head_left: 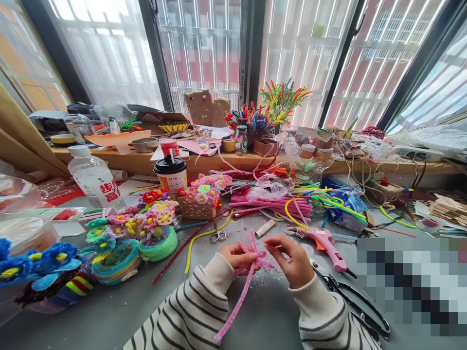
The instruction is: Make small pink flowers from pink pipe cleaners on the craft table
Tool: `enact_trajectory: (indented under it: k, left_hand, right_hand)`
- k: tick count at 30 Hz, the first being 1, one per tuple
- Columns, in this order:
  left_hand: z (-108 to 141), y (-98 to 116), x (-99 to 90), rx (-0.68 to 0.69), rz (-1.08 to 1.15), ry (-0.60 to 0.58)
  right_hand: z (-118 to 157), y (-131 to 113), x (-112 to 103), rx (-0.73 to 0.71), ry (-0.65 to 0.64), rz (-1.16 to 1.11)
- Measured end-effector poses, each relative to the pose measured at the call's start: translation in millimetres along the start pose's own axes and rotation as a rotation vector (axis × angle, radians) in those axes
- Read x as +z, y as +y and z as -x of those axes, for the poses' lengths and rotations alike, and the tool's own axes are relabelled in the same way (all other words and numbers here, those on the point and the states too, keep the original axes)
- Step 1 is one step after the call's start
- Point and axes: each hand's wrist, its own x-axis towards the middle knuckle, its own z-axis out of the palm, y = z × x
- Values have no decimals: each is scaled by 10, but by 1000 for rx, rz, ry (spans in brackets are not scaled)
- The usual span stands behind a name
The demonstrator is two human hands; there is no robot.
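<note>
Head: left hand (236,257) pinches pink pipe cleaners (239,302), right hand (293,260) curled beside.

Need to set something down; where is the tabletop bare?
The widest bare tabletop lies between the flower baskets and the left striped sleeve. A smaller patch sits between the held pink stem and the right sleeve. Crowded: the windowsill and around the pink bundle.

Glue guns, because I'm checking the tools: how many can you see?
1: the pink glue gun lies on the gray table, just right of the right hand. Others could be hidden in the crowded areas.
</note>
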Motion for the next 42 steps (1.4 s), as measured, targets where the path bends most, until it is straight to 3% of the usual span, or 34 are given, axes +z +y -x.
enact_trajectory:
  k: [6, 15, 19, 24, 27, 29, 31, 35, 38, 42]
  left_hand:
    - [-23, -14, -40, -13, -29, -67]
    - [-25, -56, -20, 96, -102, 49]
    - [-69, -107, -27, 195, -138, 95]
    - [-141, -190, -53, 338, -256, 120]
    - [-133, -194, -57, 330, -328, 92]
    - [-103, -165, -51, 278, -277, 46]
    - [-69, -126, -45, 209, -188, 3]
    - [-27, -66, -45, 74, -63, -88]
    - [-21, -43, -58, -2, -39, -164]
    - [-17, -24, -71, -66, -73, -228]
  right_hand:
    - [13, -22, -8, -212, -15, 126]
    - [23, -7, 10, -244, -53, 271]
    - [33, -21, 63, -159, 8, 295]
    - [58, 43, 196, 123, 61, 34]
    - [61, 111, 212, 252, 47, -81]
    - [51, 121, 159, 257, -45, -145]
    - [35, 92, 73, 200, -114, -182]
    - [9, -9, -60, -22, -48, -14]
    - [8, -47, -68, -175, -90, 96]
    - [21, -47, -41, -266, -81, 160]
